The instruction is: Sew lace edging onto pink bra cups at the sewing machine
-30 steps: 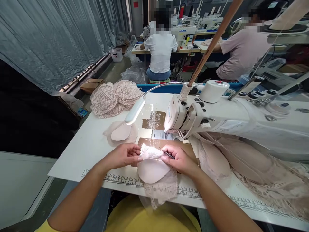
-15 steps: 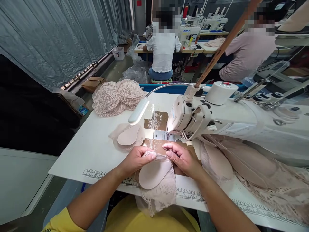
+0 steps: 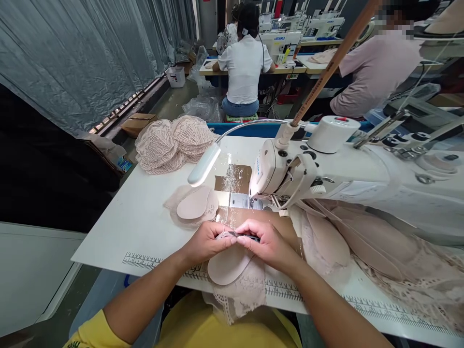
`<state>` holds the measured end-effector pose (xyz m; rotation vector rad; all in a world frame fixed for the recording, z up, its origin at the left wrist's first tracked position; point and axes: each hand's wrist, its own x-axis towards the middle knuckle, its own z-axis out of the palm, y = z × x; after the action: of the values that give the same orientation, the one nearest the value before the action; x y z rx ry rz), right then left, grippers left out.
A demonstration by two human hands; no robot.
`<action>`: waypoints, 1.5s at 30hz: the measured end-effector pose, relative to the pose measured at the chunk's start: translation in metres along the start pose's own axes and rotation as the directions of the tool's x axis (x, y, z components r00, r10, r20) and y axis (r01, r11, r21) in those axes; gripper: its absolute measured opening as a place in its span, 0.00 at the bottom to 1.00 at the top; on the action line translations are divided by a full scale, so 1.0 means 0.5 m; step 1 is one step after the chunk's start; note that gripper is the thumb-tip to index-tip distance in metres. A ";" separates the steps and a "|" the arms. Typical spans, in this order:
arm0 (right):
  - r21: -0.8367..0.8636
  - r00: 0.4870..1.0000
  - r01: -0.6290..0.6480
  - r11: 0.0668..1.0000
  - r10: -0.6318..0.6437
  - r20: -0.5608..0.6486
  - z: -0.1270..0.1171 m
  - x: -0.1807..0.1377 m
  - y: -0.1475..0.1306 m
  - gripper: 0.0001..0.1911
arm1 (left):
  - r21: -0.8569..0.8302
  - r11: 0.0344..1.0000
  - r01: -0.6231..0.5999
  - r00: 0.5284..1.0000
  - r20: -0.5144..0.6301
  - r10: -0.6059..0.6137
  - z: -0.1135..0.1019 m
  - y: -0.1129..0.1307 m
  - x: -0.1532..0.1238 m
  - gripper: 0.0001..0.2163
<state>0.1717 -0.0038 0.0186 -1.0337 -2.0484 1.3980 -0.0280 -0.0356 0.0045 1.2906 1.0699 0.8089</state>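
Note:
My left hand pinches the upper edge of a beige lace piece with a smooth foam bra cup on it. The lace hangs over the table's front edge toward my lap. My right hand is closed on a small dark metal tool, which looks like thread snips. Its tip is at the lace edge between my thumbs, and the fingers hide most of it. Both hands nearly touch, just in front of the sewing machine. Another bra cup on sheer fabric lies to the left.
A stack of lace cups sits at the table's back left. A lamp reaches over the white table. More beige lace pieces lie right, under the machine arm. Two people sit at machines beyond.
My right hand has moved left and down against my left hand, bringing the dark tool to the lace edge. The view has shifted slightly.

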 end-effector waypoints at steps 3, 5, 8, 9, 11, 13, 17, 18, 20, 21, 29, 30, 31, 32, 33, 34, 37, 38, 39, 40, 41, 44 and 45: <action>0.027 0.999 -0.017 0.999 0.019 -0.045 0.001 0.003 0.008 0.06 | 0.027 0.999 0.023 1.000 -0.015 -0.022 0.000 0.000 0.000 0.14; 0.044 0.993 -0.027 0.999 0.032 -0.117 -0.002 0.004 0.017 0.07 | 0.085 0.996 0.018 1.000 0.000 -0.018 -0.004 0.006 -0.005 0.14; 0.053 0.972 -0.004 0.999 0.016 -0.234 -0.009 0.001 0.028 0.09 | 0.355 0.934 -0.045 0.999 -0.004 0.049 -0.021 0.028 -0.018 0.14; 0.026 0.964 0.006 1.000 0.001 -0.265 -0.009 -0.001 0.028 0.10 | 0.467 0.882 -0.065 0.995 -0.037 0.093 -0.031 0.038 -0.021 0.13; -0.104 0.953 0.031 0.994 -0.061 -0.298 -0.003 -0.004 0.024 0.15 | 0.642 0.764 -0.071 0.970 -0.135 0.203 -0.055 0.055 -0.016 0.13; -0.294 0.957 0.106 0.950 -0.178 -0.230 0.012 -0.004 0.017 0.20 | 0.728 0.684 -0.051 0.927 -0.221 0.304 -0.085 0.067 0.004 0.11; -0.517 0.936 0.352 0.780 -0.292 0.197 0.039 0.001 0.012 0.15 | 0.721 0.689 0.071 0.932 -0.294 0.211 -0.141 0.064 0.067 0.18; -0.538 0.927 0.369 0.758 -0.261 0.268 0.038 0.001 0.014 0.13 | 0.692 0.713 0.112 0.943 -0.300 0.143 -0.151 0.059 0.079 0.20; -0.571 0.947 0.293 0.767 -0.152 0.282 0.021 -0.002 0.019 0.09 | 0.632 0.757 0.162 0.959 -0.281 0.029 -0.160 0.044 0.091 0.17; -0.581 0.965 0.217 0.784 -0.084 0.246 0.006 -0.005 0.020 0.10 | 0.608 0.775 0.170 0.965 -0.264 -0.004 -0.161 0.036 0.092 0.15; -0.229 0.999 -0.021 0.973 0.013 -0.037 -0.047 0.006 -0.006 0.07 | 0.152 0.986 0.068 0.998 -0.012 -0.067 -0.137 0.020 0.062 0.17; -0.160 0.998 -0.038 0.986 0.029 -0.061 -0.036 0.016 -0.007 0.10 | 0.120 0.990 0.073 0.997 0.009 -0.075 -0.135 0.022 0.062 0.17; -0.107 0.997 -0.049 0.993 0.042 -0.067 -0.023 0.027 -0.006 0.14 | 0.103 0.992 0.077 0.996 0.026 -0.080 -0.134 0.023 0.062 0.17; -0.072 0.997 -0.053 0.996 0.049 -0.064 -0.010 0.038 -0.003 0.15 | 0.097 0.992 0.077 0.996 0.038 -0.081 -0.133 0.024 0.062 0.16; -0.051 0.997 -0.052 0.997 0.049 -0.059 0.003 0.048 0.000 0.14 | 0.103 0.992 0.072 0.996 0.049 -0.078 -0.132 0.025 0.062 0.16; -0.040 0.997 -0.049 0.998 0.047 -0.059 0.015 0.057 0.005 0.11 | 0.121 0.991 0.056 0.996 0.055 -0.063 -0.131 0.026 0.062 0.17; -0.013 0.995 -0.040 0.999 0.039 -0.087 0.037 0.069 0.019 0.14 | 0.249 0.966 -0.065 0.998 0.032 0.059 -0.127 0.027 0.062 0.14; -0.005 0.995 -0.035 0.999 0.035 -0.091 0.040 0.069 0.023 0.16 | 0.317 0.940 -0.127 0.992 0.022 0.127 -0.124 0.029 0.062 0.12; 0.004 0.996 -0.028 1.000 0.028 -0.086 0.041 0.068 0.025 0.17 | 0.387 0.902 -0.193 0.980 0.024 0.199 -0.120 0.030 0.062 0.12; 0.012 0.997 -0.019 1.000 0.020 -0.076 0.042 0.067 0.026 0.17 | 0.446 0.860 -0.248 0.965 0.040 0.258 -0.116 0.031 0.062 0.14; 0.022 0.998 -0.010 1.000 0.012 -0.068 0.041 0.065 0.026 0.18 | 0.489 0.824 -0.287 0.954 0.066 0.294 -0.112 0.032 0.063 0.16; 0.069 0.998 0.007 0.998 -0.002 -0.070 0.037 0.061 0.022 0.16 | 0.490 0.826 -0.279 0.960 0.155 0.233 -0.098 0.030 0.066 0.16; 0.085 0.997 0.011 0.996 -0.004 -0.079 0.036 0.060 0.021 0.14 | 0.460 0.854 -0.244 0.968 0.174 0.183 -0.095 0.028 0.068 0.14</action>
<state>0.1438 0.0116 0.0008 -1.0271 -1.9170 1.4056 -0.0600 0.0142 0.0149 1.8852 1.0739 0.6323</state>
